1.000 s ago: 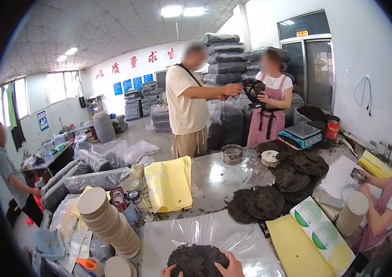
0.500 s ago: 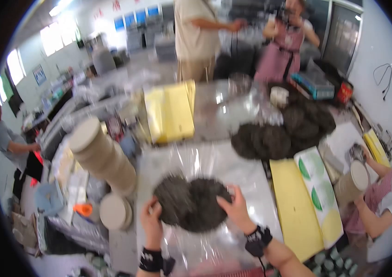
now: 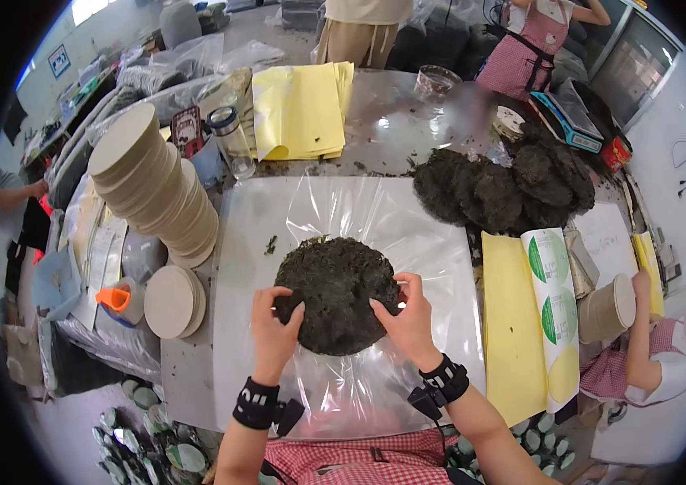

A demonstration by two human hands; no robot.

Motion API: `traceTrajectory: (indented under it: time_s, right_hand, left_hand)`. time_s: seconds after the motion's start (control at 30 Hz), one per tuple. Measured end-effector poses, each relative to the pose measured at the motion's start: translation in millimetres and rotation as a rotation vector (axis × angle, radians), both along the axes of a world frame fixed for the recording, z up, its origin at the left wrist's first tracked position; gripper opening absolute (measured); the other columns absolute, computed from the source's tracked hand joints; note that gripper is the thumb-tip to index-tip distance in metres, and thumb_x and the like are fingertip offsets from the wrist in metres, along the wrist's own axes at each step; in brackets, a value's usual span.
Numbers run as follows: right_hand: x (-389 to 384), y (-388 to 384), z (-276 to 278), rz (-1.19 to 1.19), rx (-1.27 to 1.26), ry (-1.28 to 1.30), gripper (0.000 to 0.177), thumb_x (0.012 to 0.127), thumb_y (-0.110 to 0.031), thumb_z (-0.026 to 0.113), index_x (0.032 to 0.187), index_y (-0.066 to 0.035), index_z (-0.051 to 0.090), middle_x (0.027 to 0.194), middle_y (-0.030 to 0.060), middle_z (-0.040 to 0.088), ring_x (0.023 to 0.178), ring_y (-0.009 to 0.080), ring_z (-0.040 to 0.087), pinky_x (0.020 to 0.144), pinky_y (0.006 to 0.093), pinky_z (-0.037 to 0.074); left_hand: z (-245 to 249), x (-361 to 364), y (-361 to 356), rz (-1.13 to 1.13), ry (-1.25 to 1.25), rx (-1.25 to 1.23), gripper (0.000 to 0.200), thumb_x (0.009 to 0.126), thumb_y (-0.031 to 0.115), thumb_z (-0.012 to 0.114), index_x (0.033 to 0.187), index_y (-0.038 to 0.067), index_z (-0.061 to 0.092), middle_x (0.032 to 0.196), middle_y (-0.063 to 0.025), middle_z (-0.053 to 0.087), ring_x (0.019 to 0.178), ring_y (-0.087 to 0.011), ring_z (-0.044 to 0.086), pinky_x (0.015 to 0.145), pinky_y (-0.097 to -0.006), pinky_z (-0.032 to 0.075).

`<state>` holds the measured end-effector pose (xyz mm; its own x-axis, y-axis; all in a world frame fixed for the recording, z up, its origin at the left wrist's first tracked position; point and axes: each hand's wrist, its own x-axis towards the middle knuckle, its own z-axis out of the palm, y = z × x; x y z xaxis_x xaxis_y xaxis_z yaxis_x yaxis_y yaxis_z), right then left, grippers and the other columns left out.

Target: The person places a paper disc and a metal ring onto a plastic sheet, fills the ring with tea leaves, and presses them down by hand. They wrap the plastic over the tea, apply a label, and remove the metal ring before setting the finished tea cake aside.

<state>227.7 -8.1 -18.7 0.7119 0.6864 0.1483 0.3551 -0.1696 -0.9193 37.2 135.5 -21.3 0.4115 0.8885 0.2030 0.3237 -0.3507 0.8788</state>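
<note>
A round, dark cake of what looks like dried seaweed (image 3: pixel 335 291) lies over the clear plastic film (image 3: pixel 335 214) in the middle of the table. My left hand (image 3: pixel 276 333) pinches its left edge between thumb and fingers. Its right edge is gripped the same way by my right hand (image 3: pixel 409 322). Small crumbs (image 3: pixel 271 244) are scattered on the film, left of the cake. At the back right, more dark cakes (image 3: pixel 498 194) are heaped over one another.
Tall stacks of round beige discs (image 3: pixel 153 190) and a shorter stack (image 3: pixel 172 301) stand left. Yellow sheets (image 3: pixel 513 331) and a green-printed strip (image 3: pixel 553 315) lie right. A glass jar (image 3: pixel 231 144) and yellow folders (image 3: pixel 298 113) sit behind. A co-worker (image 3: pixel 642 356) handles discs at right.
The cake looked like two dark lobes side by side and now shows as one flatter round. My hands still hold its two edges. The head view has tipped downward.
</note>
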Motion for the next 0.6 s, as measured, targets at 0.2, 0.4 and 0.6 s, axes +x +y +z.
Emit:
traceTrajectory:
  time_s: [0.2, 0.4, 0.6]
  right_hand:
    - [34.2, -2.0, 37.1, 0.237, -0.104, -0.618, 0.063, 0.073, -0.042, 0.086, 0.117, -0.003, 0.062, 0.131, 0.0187, 0.056, 0.116, 0.036, 0.055, 0.097, 0.0454, 0.048]
    - [36.4, 49.5, 13.2, 0.732, -0.107, -0.774, 0.056, 0.058, -0.052, 0.087, 0.079, -0.003, 0.071, 0.143, 0.0186, 0.051, 0.127, 0.0414, 0.046, 0.106, 0.0477, 0.042]
    - [22.3, 56.3, 14.7, 0.756, -0.26, -0.789, 0.071, 0.049, -0.05, 0.089, 0.087, 0.007, 0.07, 0.139, 0.0212, 0.049, 0.117, 0.0347, 0.05, 0.099, 0.0405, 0.046]
  left_hand:
    - [-25.6, -0.7, 11.3, -0.059, -0.075, -0.133, 0.029, 0.081, 0.007, 0.075, 0.106, 0.007, 0.061, 0.105, -0.0068, 0.055, 0.095, -0.0233, 0.057, 0.08, -0.0331, 0.045]
    - [29.6, 1.8, 15.7, -0.23, 0.331, 0.454, 0.053, 0.073, 0.009, 0.084, 0.122, 0.005, 0.062, 0.116, -0.0149, 0.053, 0.099, -0.0332, 0.06, 0.084, -0.0383, 0.052]
    - [44.4, 33.5, 31.1, -0.805, 0.797, 0.34, 0.107, 0.062, 0.027, 0.091, 0.146, -0.011, 0.036, 0.123, -0.0225, 0.051, 0.099, -0.0375, 0.065, 0.084, -0.0401, 0.056]
